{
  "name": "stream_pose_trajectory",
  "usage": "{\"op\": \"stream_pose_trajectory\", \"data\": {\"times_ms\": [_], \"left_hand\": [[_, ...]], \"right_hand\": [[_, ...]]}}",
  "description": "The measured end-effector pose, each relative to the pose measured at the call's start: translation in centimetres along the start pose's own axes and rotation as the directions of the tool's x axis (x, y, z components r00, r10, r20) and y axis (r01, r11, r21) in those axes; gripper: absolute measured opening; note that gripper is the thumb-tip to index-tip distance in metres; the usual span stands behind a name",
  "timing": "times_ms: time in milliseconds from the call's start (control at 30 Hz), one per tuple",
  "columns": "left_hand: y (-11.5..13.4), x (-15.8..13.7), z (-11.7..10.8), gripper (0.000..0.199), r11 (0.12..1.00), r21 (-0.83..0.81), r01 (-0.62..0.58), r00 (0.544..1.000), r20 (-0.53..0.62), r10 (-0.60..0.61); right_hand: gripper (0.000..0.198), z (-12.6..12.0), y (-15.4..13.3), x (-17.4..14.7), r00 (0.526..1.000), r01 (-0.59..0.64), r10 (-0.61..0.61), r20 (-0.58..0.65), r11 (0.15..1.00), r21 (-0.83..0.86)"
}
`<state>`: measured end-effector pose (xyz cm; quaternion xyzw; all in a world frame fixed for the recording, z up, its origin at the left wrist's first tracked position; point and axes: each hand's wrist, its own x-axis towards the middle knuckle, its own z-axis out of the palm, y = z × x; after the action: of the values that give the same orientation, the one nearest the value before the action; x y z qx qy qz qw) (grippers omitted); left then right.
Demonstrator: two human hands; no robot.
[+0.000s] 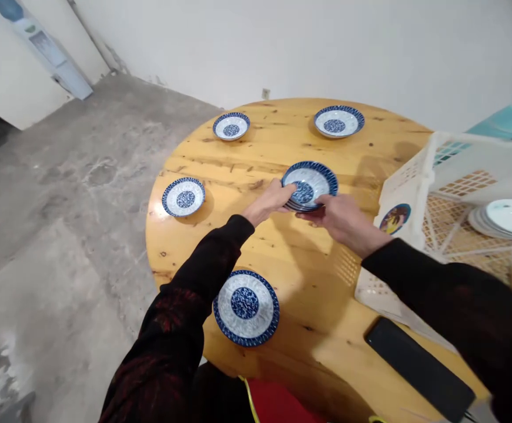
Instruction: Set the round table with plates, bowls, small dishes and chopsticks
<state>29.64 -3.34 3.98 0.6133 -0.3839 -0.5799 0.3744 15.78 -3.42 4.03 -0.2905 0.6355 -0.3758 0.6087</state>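
Note:
Between my two hands is a stack of several blue-and-white plates (312, 176), held above the middle of a round wooden table. My left hand (272, 198) grips the stack's near left edge, thumb on top. On its near right edge my right hand (337, 214) is closed, thumb also over the rim and fingers underneath. Single plates of the same pattern lie apart around the table: a near plate (246, 308) by my left forearm, a left plate (184, 197), a far-left plate (231, 126) and a far-right plate (339, 121).
A white plastic crate (408, 176) stands on the table's right side, with a stack of white plates (509, 217) inside. In front of it lies a black phone (418, 367). A white wall rises behind the wooden table (220, 170). A water dispenser (55, 56) stands far left.

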Motion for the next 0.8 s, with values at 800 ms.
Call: {"op": "stream_pose_trajectory", "data": {"times_ms": [800], "left_hand": [[-6.5,10.5,-6.0,0.027,0.996,0.057,0.065,0.998,-0.005,-0.065]], "right_hand": [[0.017,7.8,5.8,10.0,0.999,0.016,-0.016,-0.052,1.0,0.01]]}}
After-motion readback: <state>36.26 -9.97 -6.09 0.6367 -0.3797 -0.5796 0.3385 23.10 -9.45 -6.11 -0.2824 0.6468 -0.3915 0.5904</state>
